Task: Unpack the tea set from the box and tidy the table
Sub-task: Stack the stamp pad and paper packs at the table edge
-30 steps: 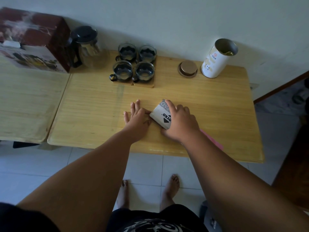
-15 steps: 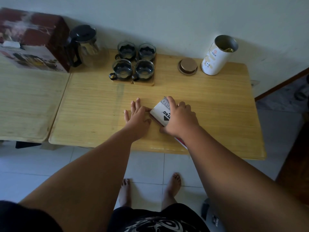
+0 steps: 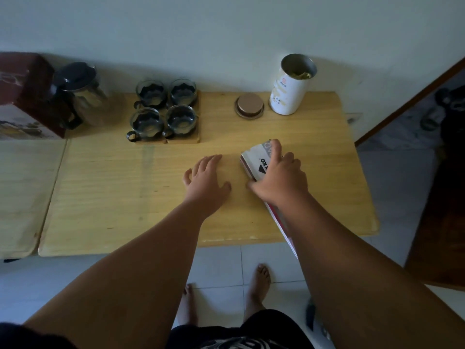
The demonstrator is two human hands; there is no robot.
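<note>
The wooden table (image 3: 125,187) carried everything. At its far-left corner stood the dark red box (image 3: 22,96), with the glass teapot (image 3: 83,96), black-lidded, touching or just beside it.

A long flat pack (image 3: 254,157) lay slantwise right of the table's middle. Its near end ran under the forearm and out past the table's front edge. The right hand (image 3: 281,180) gripped its far end, fingers curled over the top face and thumb at the near-left edge. On that face "YKO" and a black triangle could be read, with grey letters "AD" partly covered.

The left hand (image 3: 206,180) rested palm down at the table's middle, fingers loosely spread, apart from the pack.

At the table's back edge the white canister (image 3: 289,94) stood uncapped, something yellow-green inside; its print was too small to read. Four glass cups (image 3: 181,119) sat on wooden coasters (image 3: 183,140) there, contents unclear. The round lid (image 3: 249,106) lay just beside the canister.
</note>
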